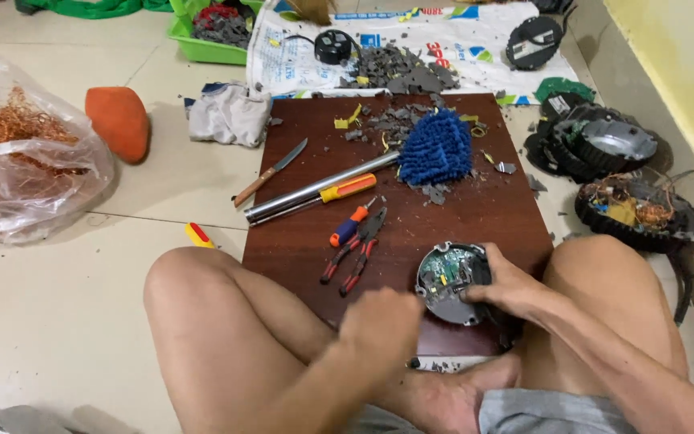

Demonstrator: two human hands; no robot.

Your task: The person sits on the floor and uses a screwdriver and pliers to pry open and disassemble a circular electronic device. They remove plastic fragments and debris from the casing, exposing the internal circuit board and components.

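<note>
While the right hand [501,283] grips the opened round motor unit [449,281] on the wooden board [476,217], circuit board exposed but not removed, the left hand [381,321] hovers fisted, its contents indiscernible.

The board [459,217] is dark wood with a smooth, faint sheen; the floor [57,305] is glossy pale tile. The duster [437,149] is shaggy blue cloth on a shiny metal tube [323,186]. The pliers [355,253] have red plastic handles; the bag [25,161] is thin clear plastic
</note>
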